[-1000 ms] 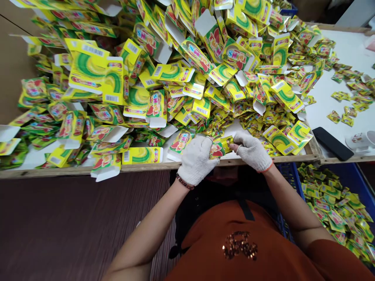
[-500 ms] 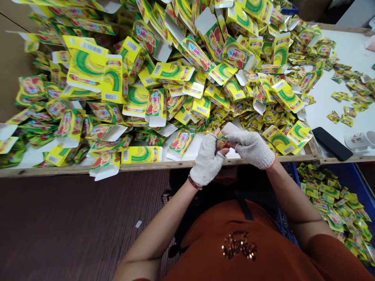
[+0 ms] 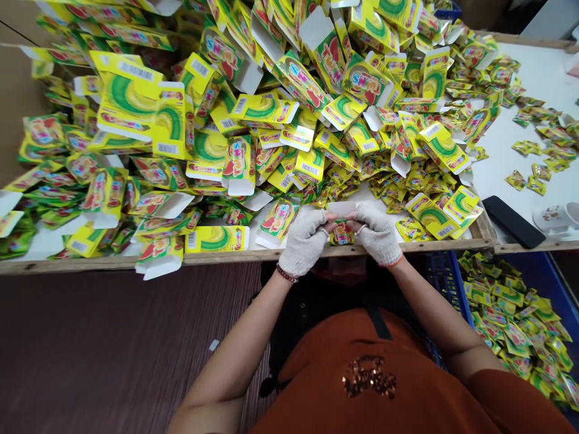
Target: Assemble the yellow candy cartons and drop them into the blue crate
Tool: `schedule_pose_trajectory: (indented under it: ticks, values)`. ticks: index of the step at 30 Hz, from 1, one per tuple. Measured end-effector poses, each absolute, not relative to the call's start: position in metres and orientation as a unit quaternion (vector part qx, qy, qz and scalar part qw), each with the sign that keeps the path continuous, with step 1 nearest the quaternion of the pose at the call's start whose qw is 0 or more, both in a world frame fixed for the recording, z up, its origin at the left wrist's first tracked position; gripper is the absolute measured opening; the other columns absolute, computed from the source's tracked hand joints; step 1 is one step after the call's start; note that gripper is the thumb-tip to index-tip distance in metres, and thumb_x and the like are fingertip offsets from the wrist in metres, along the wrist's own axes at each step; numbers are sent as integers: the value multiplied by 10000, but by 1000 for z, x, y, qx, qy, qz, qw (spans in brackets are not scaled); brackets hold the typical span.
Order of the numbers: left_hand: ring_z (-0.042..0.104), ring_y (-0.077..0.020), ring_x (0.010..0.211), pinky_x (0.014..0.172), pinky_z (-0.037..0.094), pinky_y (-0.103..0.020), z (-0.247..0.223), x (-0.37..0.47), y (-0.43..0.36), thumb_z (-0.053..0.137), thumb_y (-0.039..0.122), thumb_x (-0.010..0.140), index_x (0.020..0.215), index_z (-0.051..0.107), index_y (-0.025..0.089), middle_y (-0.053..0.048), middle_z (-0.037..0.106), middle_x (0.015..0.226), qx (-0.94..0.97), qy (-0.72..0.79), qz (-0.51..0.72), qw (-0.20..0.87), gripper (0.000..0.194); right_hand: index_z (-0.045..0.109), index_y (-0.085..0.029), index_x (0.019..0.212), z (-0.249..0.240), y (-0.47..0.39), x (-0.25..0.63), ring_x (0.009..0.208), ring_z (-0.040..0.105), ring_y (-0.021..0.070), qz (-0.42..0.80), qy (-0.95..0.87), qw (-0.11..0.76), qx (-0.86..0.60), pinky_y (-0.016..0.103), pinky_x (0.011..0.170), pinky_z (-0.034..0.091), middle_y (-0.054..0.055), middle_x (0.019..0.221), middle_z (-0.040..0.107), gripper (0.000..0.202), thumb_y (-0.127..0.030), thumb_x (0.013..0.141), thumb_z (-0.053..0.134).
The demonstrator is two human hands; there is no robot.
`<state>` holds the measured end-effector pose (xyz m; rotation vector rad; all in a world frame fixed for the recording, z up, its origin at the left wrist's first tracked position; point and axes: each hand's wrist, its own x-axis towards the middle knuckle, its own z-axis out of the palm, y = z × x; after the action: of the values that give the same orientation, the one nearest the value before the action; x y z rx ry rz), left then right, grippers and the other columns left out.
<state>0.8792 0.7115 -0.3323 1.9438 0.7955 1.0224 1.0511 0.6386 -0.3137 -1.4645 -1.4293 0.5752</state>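
Both my hands wear white knit gloves with bare fingertips. Between them, at the table's front edge, is a small green and yellow printed carton (image 3: 342, 234) with a white flap standing up at its far end. My left hand (image 3: 304, 238) grips its left side, thumb and fingers closed. On the right side my right hand (image 3: 376, 234) holds it the same way. Whatever is inside the carton is hidden. Just left of my left hand lies another carton (image 3: 277, 222) with a melon print, and a yellow carton (image 3: 217, 239) lies flat beyond it.
A big heap of cartons (image 3: 266, 111) covers the table, with small yellow sachets (image 3: 418, 184) at its right. A wooden rim (image 3: 244, 255) edges the table. At right are a black phone (image 3: 512, 221), a white mug (image 3: 557, 218) and, below, a blue crate (image 3: 549, 274) of packets.
My right hand has moved left and down, and both hands now hold the carton squarely from its two sides. The carton has turned and its flap stands upright toward the heap.
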Motion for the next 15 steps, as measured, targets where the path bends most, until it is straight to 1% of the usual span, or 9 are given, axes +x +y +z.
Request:
schedule_pose_trajectory:
  ticks: [2, 3, 4, 6, 7, 8, 11, 13, 15]
  values:
    - [667, -204, 947, 888, 533, -353, -329, 881, 716, 631, 313, 865, 939, 710, 184, -58, 726, 942, 746, 322, 402, 422, 168, 660, -211, 840, -312, 642, 1050, 820, 615, 192, 232, -601, 472, -602, 329, 807, 513, 37, 817, 651, 156, -332, 877, 570]
    - [671, -202, 935, 866, 540, -347, -329, 883, 718, 645, 330, 854, 967, 696, 179, -63, 724, 954, 726, 324, 405, 451, 196, 658, -207, 877, -312, 643, 1049, 808, 609, 187, 236, -593, 477, -604, 322, 791, 516, 37, 824, 647, 155, -335, 876, 570]
    - [676, -198, 910, 832, 549, -337, -329, 885, 719, 663, 347, 840, 1025, 672, 174, -70, 721, 965, 702, 321, 411, 485, 254, 653, -203, 954, -312, 645, 1049, 792, 604, 182, 244, -579, 489, -605, 314, 768, 519, 35, 836, 642, 174, -336, 870, 576]
    - [681, -185, 848, 766, 557, -316, -331, 888, 721, 694, 373, 816, 1138, 611, 164, -76, 713, 966, 662, 303, 424, 538, 393, 610, -194, 1129, -314, 647, 1050, 760, 595, 170, 254, -554, 512, -604, 299, 725, 522, 26, 856, 635, 301, -319, 856, 592]
    - [679, -182, 837, 762, 555, -315, -332, 889, 722, 695, 380, 818, 1148, 603, 162, -73, 709, 954, 659, 296, 428, 543, 405, 597, -191, 1167, -315, 647, 1051, 754, 594, 166, 251, -554, 515, -604, 294, 718, 521, 22, 860, 637, 333, -302, 853, 596]
    - [674, -183, 846, 780, 550, -319, -334, 889, 722, 686, 379, 828, 1111, 623, 163, -68, 706, 938, 670, 292, 431, 529, 361, 610, -191, 1152, -316, 647, 1052, 755, 597, 164, 240, -565, 509, -603, 293, 722, 519, 19, 856, 643, 311, -286, 856, 594]
    - [654, -194, 920, 873, 520, -337, -333, 885, 722, 654, 354, 857, 889, 696, 176, -55, 707, 925, 735, 287, 434, 435, 186, 686, -193, 965, -315, 646, 1055, 806, 628, 174, 185, -626, 482, -584, 301, 772, 516, 27, 855, 682, 159, -290, 889, 586]
    - [646, -194, 933, 891, 508, -336, -327, 880, 722, 639, 341, 869, 853, 717, 187, -48, 716, 934, 764, 280, 422, 400, 173, 709, -194, 917, -311, 643, 1056, 824, 647, 179, 164, -653, 475, -566, 298, 775, 515, 33, 860, 704, 205, -343, 924, 568]
    - [646, -184, 889, 848, 512, -313, -319, 877, 721, 627, 331, 880, 875, 728, 186, -39, 721, 906, 775, 287, 401, 395, 176, 725, -198, 923, -307, 642, 1055, 811, 658, 173, 162, -665, 466, -561, 284, 755, 515, 29, 856, 718, 269, -393, 952, 542]
